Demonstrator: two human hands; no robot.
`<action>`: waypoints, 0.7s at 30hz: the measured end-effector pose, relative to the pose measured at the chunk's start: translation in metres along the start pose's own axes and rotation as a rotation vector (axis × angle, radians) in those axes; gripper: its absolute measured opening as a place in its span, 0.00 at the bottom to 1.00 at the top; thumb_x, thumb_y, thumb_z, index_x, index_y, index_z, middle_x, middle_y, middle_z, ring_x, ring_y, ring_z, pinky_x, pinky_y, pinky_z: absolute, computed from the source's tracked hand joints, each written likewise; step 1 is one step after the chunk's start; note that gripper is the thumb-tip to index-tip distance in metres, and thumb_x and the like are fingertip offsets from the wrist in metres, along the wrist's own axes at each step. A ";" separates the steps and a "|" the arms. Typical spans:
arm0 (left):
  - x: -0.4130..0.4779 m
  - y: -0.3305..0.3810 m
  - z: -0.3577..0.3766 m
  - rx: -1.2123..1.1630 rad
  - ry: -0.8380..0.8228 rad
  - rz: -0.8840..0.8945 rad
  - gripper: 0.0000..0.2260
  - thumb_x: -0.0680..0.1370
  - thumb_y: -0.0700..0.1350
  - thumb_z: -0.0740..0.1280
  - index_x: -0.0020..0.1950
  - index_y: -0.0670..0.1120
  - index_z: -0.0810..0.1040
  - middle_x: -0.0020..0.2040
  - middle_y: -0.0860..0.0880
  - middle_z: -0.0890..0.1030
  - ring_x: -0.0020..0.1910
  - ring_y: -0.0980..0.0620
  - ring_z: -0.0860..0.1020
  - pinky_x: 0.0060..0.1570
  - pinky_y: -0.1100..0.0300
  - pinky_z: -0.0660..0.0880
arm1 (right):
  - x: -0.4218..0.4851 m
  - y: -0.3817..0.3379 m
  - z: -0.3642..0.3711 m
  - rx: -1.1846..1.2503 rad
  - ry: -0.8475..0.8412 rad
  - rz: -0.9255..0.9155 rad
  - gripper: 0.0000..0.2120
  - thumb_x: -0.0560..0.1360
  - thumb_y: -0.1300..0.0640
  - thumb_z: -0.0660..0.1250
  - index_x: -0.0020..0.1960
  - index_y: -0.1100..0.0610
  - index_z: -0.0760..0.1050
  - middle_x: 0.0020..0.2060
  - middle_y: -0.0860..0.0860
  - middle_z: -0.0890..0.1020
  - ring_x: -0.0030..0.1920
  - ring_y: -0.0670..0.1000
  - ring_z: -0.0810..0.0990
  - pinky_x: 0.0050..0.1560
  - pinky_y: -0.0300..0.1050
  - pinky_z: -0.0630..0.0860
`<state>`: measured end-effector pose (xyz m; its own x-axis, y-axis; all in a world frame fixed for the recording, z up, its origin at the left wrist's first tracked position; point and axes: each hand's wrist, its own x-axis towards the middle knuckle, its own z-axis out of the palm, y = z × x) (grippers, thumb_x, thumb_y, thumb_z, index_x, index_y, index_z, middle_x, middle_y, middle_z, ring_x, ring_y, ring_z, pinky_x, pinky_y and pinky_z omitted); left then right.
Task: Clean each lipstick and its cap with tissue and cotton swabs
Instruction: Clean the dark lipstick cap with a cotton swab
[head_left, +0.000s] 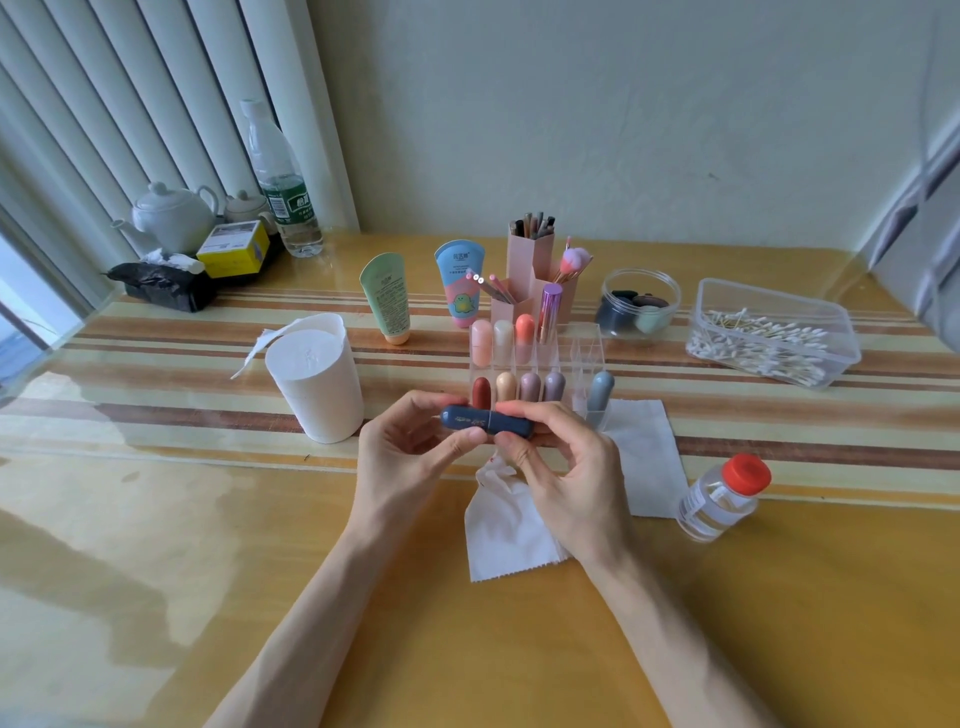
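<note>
Both hands up over table; left hand pinches one end of navy lipstick, right hand grips other end; lipstick horizontal, capped, above crumpled tissue, just before clear organizer.

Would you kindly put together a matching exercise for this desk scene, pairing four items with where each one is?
Items
1. dark blue lipstick
2. cotton swabs
3. red-capped bottle
4. tissue roll

Places
A. standing left of the lipstick organizer
B. inside the clear plastic box at the far right
C. held sideways between the left hand and the right hand
D. on the table just right of the flat tissue sheet

Pairs: 1-C, 2-B, 3-D, 4-A
</note>
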<state>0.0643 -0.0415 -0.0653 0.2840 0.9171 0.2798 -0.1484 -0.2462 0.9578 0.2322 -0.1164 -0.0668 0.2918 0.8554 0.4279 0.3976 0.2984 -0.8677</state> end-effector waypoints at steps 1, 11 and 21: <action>0.000 0.000 0.000 0.019 0.007 0.005 0.14 0.70 0.42 0.79 0.54 0.42 0.84 0.50 0.43 0.88 0.51 0.43 0.87 0.52 0.55 0.83 | 0.000 0.000 0.000 0.017 -0.003 0.016 0.12 0.78 0.55 0.75 0.61 0.54 0.84 0.53 0.45 0.87 0.55 0.48 0.86 0.59 0.47 0.83; -0.003 0.001 0.004 0.101 -0.004 0.055 0.16 0.72 0.46 0.81 0.58 0.46 0.86 0.50 0.44 0.88 0.48 0.32 0.83 0.52 0.29 0.79 | 0.002 0.003 -0.008 0.020 -0.094 0.088 0.14 0.77 0.55 0.77 0.62 0.51 0.85 0.52 0.41 0.88 0.54 0.44 0.87 0.58 0.43 0.83; 0.020 0.034 0.056 0.507 -0.063 0.230 0.20 0.74 0.44 0.80 0.65 0.52 0.84 0.48 0.61 0.84 0.42 0.61 0.79 0.42 0.71 0.71 | 0.006 0.009 -0.041 -0.500 -0.216 0.176 0.08 0.74 0.45 0.73 0.48 0.48 0.85 0.33 0.38 0.78 0.35 0.39 0.78 0.39 0.33 0.71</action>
<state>0.1180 -0.0492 -0.0229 0.3566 0.8051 0.4739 0.2567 -0.5722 0.7789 0.2734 -0.1256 -0.0616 0.2274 0.9570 0.1802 0.7377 -0.0485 -0.6733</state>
